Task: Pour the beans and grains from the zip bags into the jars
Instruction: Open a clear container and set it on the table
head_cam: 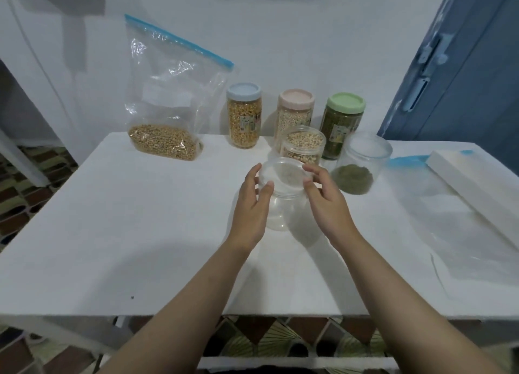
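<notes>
Both hands [286, 202] fwd, fingers curled, prob. gripping.
</notes>
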Motion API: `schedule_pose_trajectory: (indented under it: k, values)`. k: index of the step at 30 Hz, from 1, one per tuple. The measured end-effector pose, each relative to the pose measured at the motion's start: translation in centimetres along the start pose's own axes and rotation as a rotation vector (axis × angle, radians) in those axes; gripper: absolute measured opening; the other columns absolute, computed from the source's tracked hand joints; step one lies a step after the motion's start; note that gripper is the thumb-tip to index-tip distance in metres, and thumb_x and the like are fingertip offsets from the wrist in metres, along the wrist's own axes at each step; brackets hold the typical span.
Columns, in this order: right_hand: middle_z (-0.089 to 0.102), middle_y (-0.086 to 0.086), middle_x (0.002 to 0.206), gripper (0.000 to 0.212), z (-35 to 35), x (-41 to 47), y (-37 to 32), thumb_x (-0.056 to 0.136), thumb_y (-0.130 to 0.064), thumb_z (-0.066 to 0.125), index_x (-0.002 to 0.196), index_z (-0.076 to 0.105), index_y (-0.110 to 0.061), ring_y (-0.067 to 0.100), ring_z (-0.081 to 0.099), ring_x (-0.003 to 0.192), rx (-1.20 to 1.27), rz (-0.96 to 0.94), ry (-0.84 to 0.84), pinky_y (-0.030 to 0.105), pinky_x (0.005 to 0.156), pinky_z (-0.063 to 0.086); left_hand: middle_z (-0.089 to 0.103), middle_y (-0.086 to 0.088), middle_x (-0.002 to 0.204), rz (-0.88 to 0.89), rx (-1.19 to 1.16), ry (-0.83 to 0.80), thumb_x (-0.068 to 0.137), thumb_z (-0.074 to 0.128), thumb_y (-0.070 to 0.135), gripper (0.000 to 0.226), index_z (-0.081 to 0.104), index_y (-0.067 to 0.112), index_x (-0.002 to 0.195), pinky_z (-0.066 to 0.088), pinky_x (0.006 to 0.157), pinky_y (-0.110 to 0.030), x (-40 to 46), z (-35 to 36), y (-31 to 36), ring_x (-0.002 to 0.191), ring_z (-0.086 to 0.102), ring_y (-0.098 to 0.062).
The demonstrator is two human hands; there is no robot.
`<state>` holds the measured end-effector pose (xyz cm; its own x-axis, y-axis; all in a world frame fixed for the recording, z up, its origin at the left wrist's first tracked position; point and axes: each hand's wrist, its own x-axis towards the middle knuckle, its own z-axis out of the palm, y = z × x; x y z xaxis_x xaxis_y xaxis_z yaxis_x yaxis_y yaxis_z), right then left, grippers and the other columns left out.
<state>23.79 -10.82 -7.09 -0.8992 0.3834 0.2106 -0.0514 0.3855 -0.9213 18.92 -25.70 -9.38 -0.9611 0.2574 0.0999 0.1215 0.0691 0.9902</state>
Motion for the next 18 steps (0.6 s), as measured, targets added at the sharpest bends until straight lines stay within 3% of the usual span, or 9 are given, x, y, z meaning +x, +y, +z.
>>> schedule_pose_trajectory:
  k: [3,6,8,11,14,15,18]
  values:
    - [0.051,-0.010,0.136,0.030,-1.1,-0.5,0.9,0.104,-0.037,0.047,0.134,0.050,-0.032,-0.024,0.048,0.101,0.031,0.013,-0.025,-0.001,0.079,0.039,0.045,0.010,0.145,-0.009,-0.005,-0.032,0.103,0.046,0.040,0.046,0.033,0.041,0.147,0.037,0.112,-0.034,-0.6,1.3,0.7,0.132,0.044,-0.009]
    - [0.046,-0.012,0.140,0.035,-2.1,-0.9,1.2,0.103,-0.041,0.046,0.138,0.043,-0.034,-0.008,0.047,0.112,0.086,0.029,-0.044,0.017,0.098,0.039,0.042,0.011,0.147,-0.028,0.010,-0.083,0.101,0.046,0.050,0.051,0.028,0.046,0.149,0.036,0.114,-0.038,-1.0,2.2,1.0,0.135,0.043,-0.011]
    - [0.045,-0.014,0.138,0.038,-2.4,-1.0,1.3,0.102,-0.044,0.047,0.138,0.038,-0.040,-0.006,0.047,0.114,0.125,0.039,-0.067,0.022,0.100,0.038,0.036,0.015,0.153,-0.036,0.011,-0.129,0.090,0.052,0.065,0.069,0.023,0.048,0.150,0.034,0.117,-0.042,-1.0,2.1,0.8,0.138,0.039,-0.010]
    - [0.046,-0.022,0.132,0.046,-3.0,-1.3,1.3,0.094,-0.054,0.050,0.135,0.030,-0.048,-0.007,0.046,0.117,0.174,0.068,-0.119,0.013,0.093,0.037,0.030,0.019,0.158,-0.027,0.054,-0.188,0.070,0.063,0.079,0.095,0.015,0.056,0.148,0.036,0.116,-0.047,-1.2,2.1,0.7,0.142,0.036,-0.012]
    - [0.044,-0.033,0.122,0.050,-3.5,-1.4,1.5,0.088,-0.057,0.049,0.132,0.028,-0.048,-0.030,0.044,0.105,0.173,0.054,-0.195,-0.002,0.077,0.039,0.031,0.016,0.157,-0.016,0.078,-0.209,0.074,0.068,0.071,0.092,0.016,0.055,0.149,0.038,0.115,-0.047,-1.1,1.8,0.8,0.143,0.036,-0.014]
    - [0.046,-0.031,0.123,0.052,-3.6,-1.4,1.7,0.088,-0.056,0.050,0.133,0.026,-0.047,-0.031,0.044,0.105,0.160,0.042,-0.216,-0.003,0.077,0.039,0.032,0.013,0.157,-0.012,0.080,-0.213,0.077,0.068,0.063,0.089,0.017,0.052,0.150,0.038,0.115,-0.045,-1.0,1.6,0.8,0.142,0.036,-0.014]
    - [0.049,-0.014,0.137,0.063,-3.7,-1.0,2.6,0.087,-0.055,0.057,0.141,0.026,-0.044,-0.005,0.049,0.125,0.131,0.003,-0.241,0.009,0.092,0.042,0.037,0.006,0.154,-0.005,0.086,-0.225,0.078,0.069,0.050,0.087,0.021,0.046,0.151,0.042,0.111,-0.037,-0.6,1.1,0.9,0.140,0.040,-0.016]
